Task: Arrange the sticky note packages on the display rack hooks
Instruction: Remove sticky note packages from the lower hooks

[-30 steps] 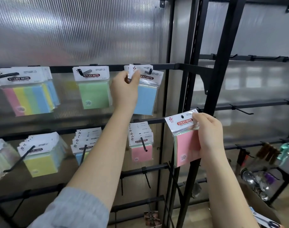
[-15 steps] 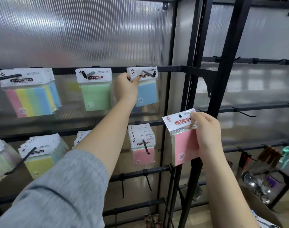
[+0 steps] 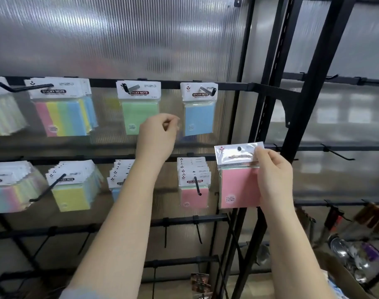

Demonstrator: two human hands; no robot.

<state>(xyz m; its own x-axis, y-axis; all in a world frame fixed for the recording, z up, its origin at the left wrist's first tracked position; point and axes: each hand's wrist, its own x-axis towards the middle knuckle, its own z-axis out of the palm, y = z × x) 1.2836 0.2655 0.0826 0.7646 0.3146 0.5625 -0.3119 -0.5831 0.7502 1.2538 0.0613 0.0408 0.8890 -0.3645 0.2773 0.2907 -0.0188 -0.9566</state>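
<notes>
Ribbed panel behind rack (image 3: 244,87) | left hand (image 3: 157,137) loosely curled, empty | right hand (image 3: 272,175) grips pink package (image 3: 238,186), label glare-blurred

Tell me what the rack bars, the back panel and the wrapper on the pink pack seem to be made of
The rack bars look like black-painted metal: thin, straight, matte. The back panel seems translucent ribbed plastic: fine vertical flutes, blurred light through it. The pink pack in the right hand has a clear glossy film wrapper, probably cellophane or similar; glare washes over its white header.
</notes>
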